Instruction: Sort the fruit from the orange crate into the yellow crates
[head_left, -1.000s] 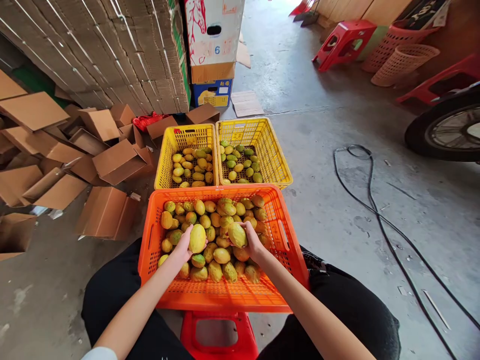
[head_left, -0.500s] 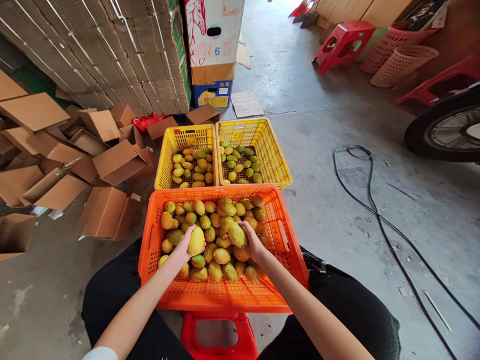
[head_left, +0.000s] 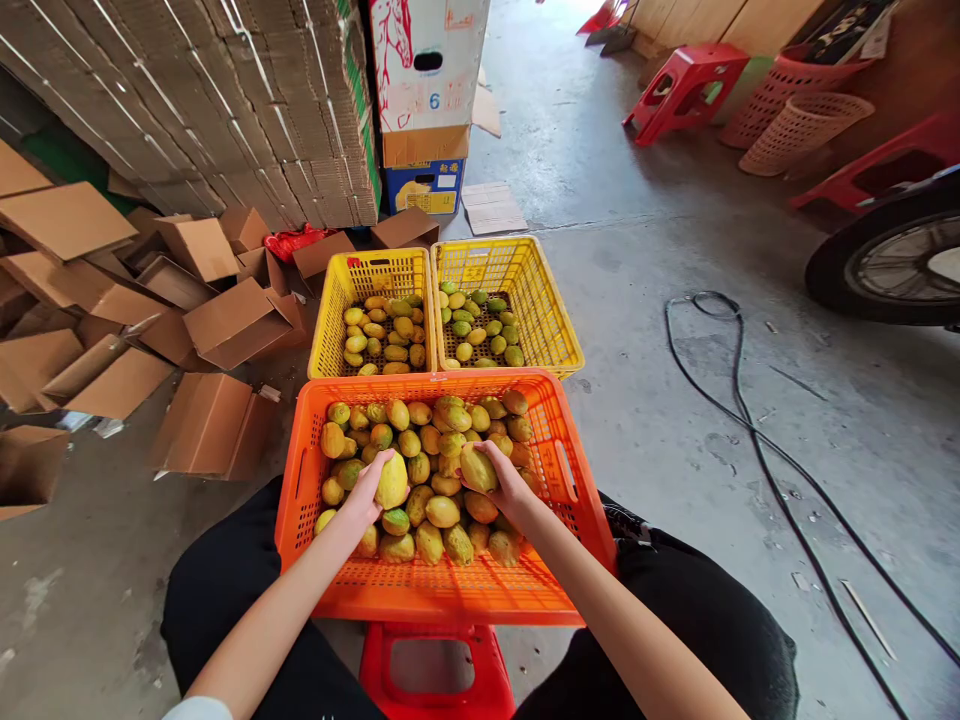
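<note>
Over the orange crate [head_left: 420, 590] that rests across the person's lap, the left hand [head_left: 366, 496] is wrapped around a yellow fruit [head_left: 392, 480], fingers curled under it from the left. Just beside it, the right hand [head_left: 504, 482] grips a yellow-green fruit [head_left: 478, 467], thumb on top. Both fruits are held low, just over the heap of loose fruit [head_left: 431, 520] that fills the crate's middle and far end; the near strip of the crate floor is bare. Under the crate, between the knees, shows a red stool [head_left: 439, 670]. Beyond the crate's far rim, touching it, stand two yellow crates side by side: the left yellow crate [head_left: 330, 320] holds yellower fruit, the right yellow crate [head_left: 544, 300] greener fruit. To the left, folded cardboard boxes [head_left: 217, 425] lie scattered on the concrete floor [head_left: 675, 400]; to the right, a black cable [head_left: 750, 420] snakes across it.
</note>
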